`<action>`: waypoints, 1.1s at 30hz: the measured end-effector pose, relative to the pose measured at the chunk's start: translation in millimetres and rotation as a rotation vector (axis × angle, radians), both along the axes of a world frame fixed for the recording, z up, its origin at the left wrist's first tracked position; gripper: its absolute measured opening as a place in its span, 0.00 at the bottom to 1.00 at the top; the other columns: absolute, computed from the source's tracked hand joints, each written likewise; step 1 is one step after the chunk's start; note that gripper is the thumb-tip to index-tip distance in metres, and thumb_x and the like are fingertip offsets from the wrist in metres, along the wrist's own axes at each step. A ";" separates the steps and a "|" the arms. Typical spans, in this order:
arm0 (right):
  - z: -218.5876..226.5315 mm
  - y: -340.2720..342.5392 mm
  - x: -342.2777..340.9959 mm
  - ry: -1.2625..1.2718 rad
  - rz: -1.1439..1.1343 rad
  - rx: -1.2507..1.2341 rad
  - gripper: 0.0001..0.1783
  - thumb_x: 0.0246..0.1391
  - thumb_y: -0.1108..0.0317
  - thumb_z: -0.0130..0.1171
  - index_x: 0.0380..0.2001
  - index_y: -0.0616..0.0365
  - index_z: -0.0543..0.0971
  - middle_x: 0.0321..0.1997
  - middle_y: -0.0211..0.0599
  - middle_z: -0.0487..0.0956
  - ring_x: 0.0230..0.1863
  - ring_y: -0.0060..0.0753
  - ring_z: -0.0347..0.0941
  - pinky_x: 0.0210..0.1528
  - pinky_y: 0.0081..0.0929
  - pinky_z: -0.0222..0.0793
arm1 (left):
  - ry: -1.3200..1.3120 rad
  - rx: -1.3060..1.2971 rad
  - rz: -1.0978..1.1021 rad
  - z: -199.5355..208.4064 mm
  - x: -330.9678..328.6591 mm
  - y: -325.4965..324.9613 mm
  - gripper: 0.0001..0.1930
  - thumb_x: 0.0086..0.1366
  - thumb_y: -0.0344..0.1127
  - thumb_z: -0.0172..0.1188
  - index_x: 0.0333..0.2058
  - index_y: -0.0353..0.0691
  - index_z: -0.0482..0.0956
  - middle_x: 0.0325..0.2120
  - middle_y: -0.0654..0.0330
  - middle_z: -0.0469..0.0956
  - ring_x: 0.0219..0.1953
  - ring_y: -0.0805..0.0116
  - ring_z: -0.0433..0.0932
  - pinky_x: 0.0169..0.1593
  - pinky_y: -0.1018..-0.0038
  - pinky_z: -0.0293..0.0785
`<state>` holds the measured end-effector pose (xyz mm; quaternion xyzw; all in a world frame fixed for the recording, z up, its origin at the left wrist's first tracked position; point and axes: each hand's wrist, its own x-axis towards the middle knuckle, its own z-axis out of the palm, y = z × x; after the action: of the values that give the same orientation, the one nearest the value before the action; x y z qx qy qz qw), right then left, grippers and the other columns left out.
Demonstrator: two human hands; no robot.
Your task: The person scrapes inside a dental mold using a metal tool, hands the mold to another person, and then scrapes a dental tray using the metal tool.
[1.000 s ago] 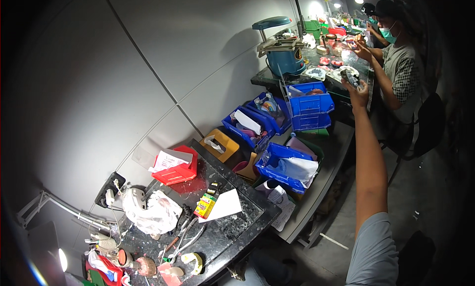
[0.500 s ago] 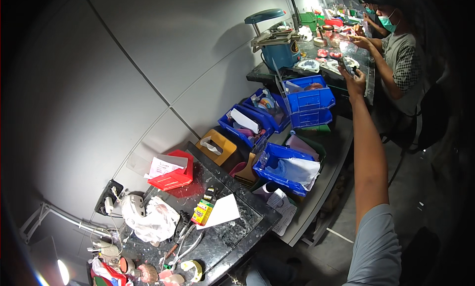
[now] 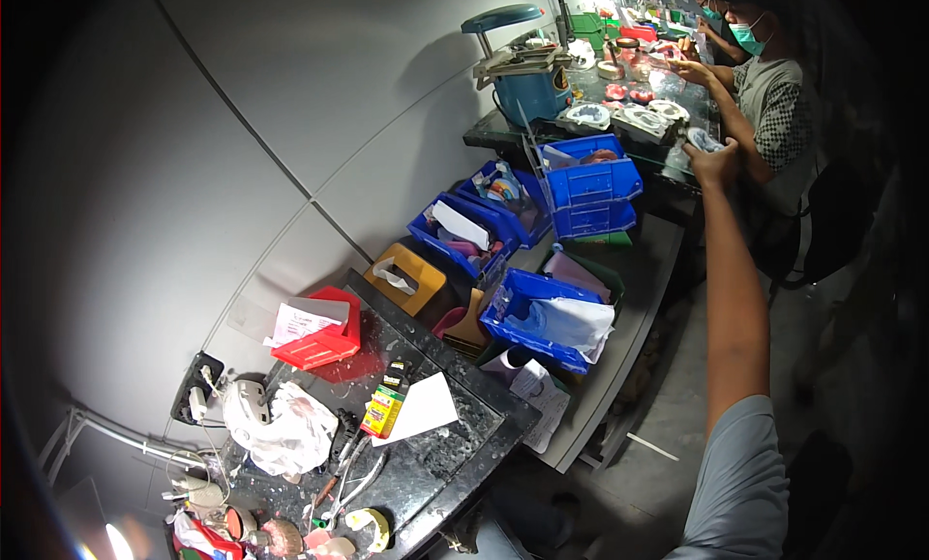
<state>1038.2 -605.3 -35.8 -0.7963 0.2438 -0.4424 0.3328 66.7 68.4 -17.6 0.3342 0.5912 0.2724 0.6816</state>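
My right arm reaches far out to the far right workbench (image 3: 600, 103). At its near edge my right hand (image 3: 714, 163) is closed around a pale blue-grey piece (image 3: 704, 140) that looks like a dental cast. Its lower part is hidden by my fingers. Close by on that bench lie white trays (image 3: 641, 121) with grey casts in them and red-pink pieces (image 3: 615, 92). Below my hand and to its left stands a blue bin (image 3: 590, 184). My left hand does not show.
A person (image 3: 774, 95) in a mask sits at the far bench, hands raised. Several blue bins (image 3: 542, 349) stand on a low shelf. The near bench (image 3: 474, 454) holds a red bin (image 3: 324, 349), a yellow-red box (image 3: 382, 412), white paper (image 3: 426, 410) and a yellowish dental model (image 3: 373, 529).
My right hand has turned and shifted slightly right and down. The held piece, darker before, now shows a pale blue-grey side. The whole scene has slid a little left in view.
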 end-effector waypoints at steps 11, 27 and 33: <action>15.9 17.1 -50.8 0.164 0.260 -0.089 0.61 0.32 0.49 0.83 0.69 0.60 0.65 0.62 0.55 0.80 0.61 0.55 0.78 0.62 0.46 0.75 | 0.010 0.070 -0.044 3.5 12.0 -12.7 0.14 0.72 0.48 0.53 0.30 0.48 0.75 0.19 0.65 0.68 0.19 0.68 0.69 0.22 0.72 0.67; -3.9 -25.5 -10.7 0.156 0.464 -0.059 0.65 0.29 0.55 0.83 0.73 0.54 0.62 0.74 0.53 0.66 0.75 0.56 0.61 0.74 0.44 0.61 | -0.010 0.227 -0.001 -5.2 22.3 -39.6 0.14 0.71 0.45 0.54 0.31 0.42 0.77 0.19 0.63 0.70 0.14 0.69 0.66 0.17 0.72 0.62; -29.5 -30.8 23.1 -0.033 0.452 -0.014 0.56 0.35 0.67 0.75 0.71 0.60 0.62 0.68 0.55 0.68 0.66 0.50 0.69 0.69 0.43 0.66 | -0.034 0.355 0.191 -10.7 27.7 -81.5 0.16 0.69 0.46 0.53 0.33 0.39 0.78 0.18 0.62 0.70 0.10 0.70 0.62 0.12 0.73 0.57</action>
<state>1061.3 -636.1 -65.3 -0.8255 0.0506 -0.3712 0.4221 94.4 -13.1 -28.3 0.3871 0.5511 0.4414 0.5931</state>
